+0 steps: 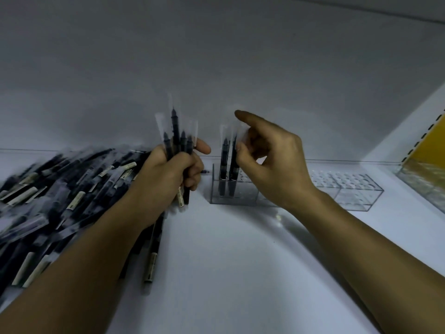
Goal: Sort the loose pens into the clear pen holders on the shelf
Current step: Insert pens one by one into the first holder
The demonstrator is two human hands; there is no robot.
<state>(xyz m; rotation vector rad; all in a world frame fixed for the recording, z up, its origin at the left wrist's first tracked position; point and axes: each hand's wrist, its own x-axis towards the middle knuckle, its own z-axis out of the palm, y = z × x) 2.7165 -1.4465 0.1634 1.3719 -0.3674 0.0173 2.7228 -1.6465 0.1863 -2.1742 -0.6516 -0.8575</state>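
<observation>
My left hand (168, 172) grips an upright bundle of several dark pens (175, 131) with clear caps, just left of a clear pen holder (240, 200) on the white shelf. Two dark pens stand in that holder's left holes. My right hand (272, 160) is at the top of the right one (233, 165), thumb and curled fingers pinching it, index finger stretched out above. The other standing pen (224, 160) is free beside it. A big pile of loose pens (60, 189) lies at the left, partly under my left forearm.
A second clear holder (349, 191) with several empty holes sits right of the first. At the far right stand a clear box (421, 179) and a yellow panel (431, 145) against the shelf's side. The shelf's back wall (216, 68) rises just behind the holders.
</observation>
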